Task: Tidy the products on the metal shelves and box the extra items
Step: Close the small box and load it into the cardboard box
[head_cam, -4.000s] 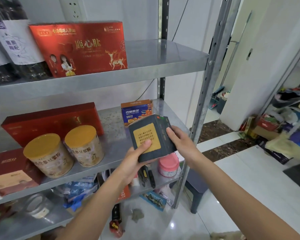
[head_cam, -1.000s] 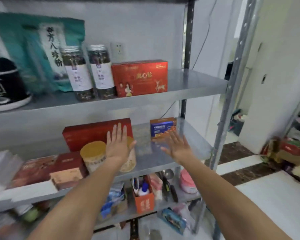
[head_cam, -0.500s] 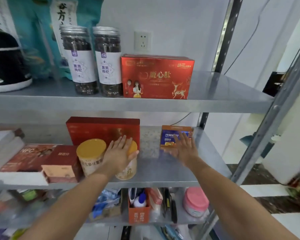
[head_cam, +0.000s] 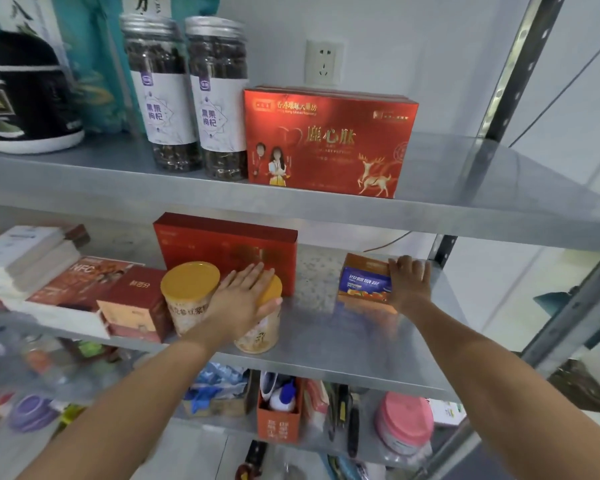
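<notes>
Landmark: the dark red box, standing on edge at the back of the middle shelf.
Far left of it: a small red carton at the shelf's front edge, just beside the cans.
First can: yellow lid, in front of the box's left half, untouched.
Second can: in front of the box's right half, touching its neighbour, lid mostly covered.
Left hand: lies flat on that lid, fingers straight and pointing at the box, thumb out to the side; it presses rather than grips.
Blue-and-orange carton: stands alone, well to the right of the box, with bare shelf between.
Right hand: fingers curled over the carton's top right corner, holding it.
Hands: well apart, one on each product.
Change: a second ago both hands hung spread in the air before the shelf; now each has landed. The dark box held four seconds ago is no longer in hand or in view.
Meaning: that item seems dealt with, and this shelf's row is next. The carton will probably be slid toward the box or lifted out as an extra; which one cannot be told.
</notes>
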A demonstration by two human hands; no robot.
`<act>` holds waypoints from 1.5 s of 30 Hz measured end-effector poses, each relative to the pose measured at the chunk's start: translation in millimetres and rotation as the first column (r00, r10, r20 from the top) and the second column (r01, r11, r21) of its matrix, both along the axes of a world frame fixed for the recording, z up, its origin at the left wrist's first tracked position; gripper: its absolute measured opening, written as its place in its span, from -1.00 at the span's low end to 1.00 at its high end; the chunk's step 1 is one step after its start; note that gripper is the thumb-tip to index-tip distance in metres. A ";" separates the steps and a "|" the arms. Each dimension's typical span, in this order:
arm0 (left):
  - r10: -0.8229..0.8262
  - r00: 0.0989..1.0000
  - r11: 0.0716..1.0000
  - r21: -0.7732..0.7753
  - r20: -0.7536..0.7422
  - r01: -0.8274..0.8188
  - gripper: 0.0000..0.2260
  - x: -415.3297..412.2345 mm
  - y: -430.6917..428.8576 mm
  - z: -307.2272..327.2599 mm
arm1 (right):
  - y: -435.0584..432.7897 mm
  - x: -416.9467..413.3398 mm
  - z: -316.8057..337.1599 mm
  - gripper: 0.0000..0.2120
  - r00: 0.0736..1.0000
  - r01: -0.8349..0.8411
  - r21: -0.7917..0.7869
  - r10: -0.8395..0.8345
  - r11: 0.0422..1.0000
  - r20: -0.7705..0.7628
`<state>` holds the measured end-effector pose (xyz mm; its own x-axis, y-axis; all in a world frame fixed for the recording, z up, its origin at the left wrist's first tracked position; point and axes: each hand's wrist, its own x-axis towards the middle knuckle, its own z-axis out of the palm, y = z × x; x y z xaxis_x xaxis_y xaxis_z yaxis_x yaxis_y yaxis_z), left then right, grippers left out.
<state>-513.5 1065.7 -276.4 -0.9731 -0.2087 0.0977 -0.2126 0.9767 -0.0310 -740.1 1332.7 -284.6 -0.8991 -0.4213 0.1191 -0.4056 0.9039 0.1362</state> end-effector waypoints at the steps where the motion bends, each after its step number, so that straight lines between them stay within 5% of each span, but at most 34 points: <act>1: 0.001 1.000 1.000 -0.001 0.005 -0.001 -0.38 0.1 -0.2 0.1 | 1.6 -1.9 -0.1 -0.23 1.000 -0.002 0.001 0.002 1.000 -0.018; 6: 0.000 1.000 1.000 -0.004 0.027 0.000 -0.38 -0.1 0.0 0.3 | 4.1 5.3 -4.9 -0.49 0.988 0.003 -0.320 0.048 0.947 0.150; 11: 0.016 0.999 1.000 0.003 -0.028 -0.016 -0.35 2.8 4.6 3.9 | 19.7 41.6 -2.3 -0.59 0.982 -0.108 -0.435 0.165 0.894 0.094; 15: -0.151 0.935 0.983 0.053 -0.321 0.177 -0.27 10.1 36.4 8.2 | 36.1 94.0 8.8 -0.57 0.959 -0.283 -0.421 0.264 0.861 -0.106; 20: -0.291 0.935 0.912 0.237 -0.204 0.336 -0.07 17.8 89.4 6.7 | 45.2 167.3 30.6 -0.44 0.882 -0.440 -0.375 0.316 0.816 -0.349; 23: -0.255 0.948 0.902 0.308 -0.189 0.304 -0.24 29.4 106.0 8.0 | 47.2 205.4 43.6 -0.43 0.824 -0.521 -0.319 0.369 0.792 -0.429; 26: -0.213 0.890 0.822 0.419 -0.403 0.386 -0.60 56.0 109.8 6.0 | 51.8 239.9 50.5 -0.41 0.798 -0.550 -0.324 0.370 0.770 -0.475; 28: -0.122 0.873 0.686 0.596 -0.472 0.418 -0.74 78.1 108.4 1.1 | 57.9 261.3 53.4 -0.31 0.826 -0.528 -0.429 0.324 0.733 -0.462; 31: -0.040 0.889 0.357 0.824 -0.456 0.439 -0.69 110.6 107.6 -4.1 | 69.5 290.4 54.7 -0.14 0.928 -0.373 -0.682 0.266 0.629 -0.262; 34: -0.016 0.874 0.177 0.859 -0.486 0.481 -0.57 135.5 109.6 -5.9 | 73.5 318.9 50.1 -0.31 0.962 -0.248 -0.790 0.240 0.561 -0.131; 37: -0.013 0.859 0.137 0.850 -0.511 0.508 -0.52 154.1 113.8 -5.6 | 68.2 344.6 42.0 -0.48 0.942 -0.318 -0.763 0.099 0.562 -0.319; 41: 0.032 0.895 0.131 0.890 -0.445 0.437 -0.38 169.7 118.0 -7.3 | 53.3 365.3 29.1 -0.50 0.776 -0.473 -0.690 -0.111 0.547 -0.621; 45: 0.106 0.941 0.216 0.931 -0.321 0.293 -0.34 170.8 123.3 -4.3 | 42.1 377.8 28.7 -0.72 0.609 -0.629 -0.497 -0.020 0.598 -0.793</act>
<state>-342.6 1188.9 -280.7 -0.9607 -0.2425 0.1349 0.0814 0.2185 0.9724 -362.3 1374.8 -255.9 -0.2249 -0.1391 0.9644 -0.7491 0.6576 -0.0799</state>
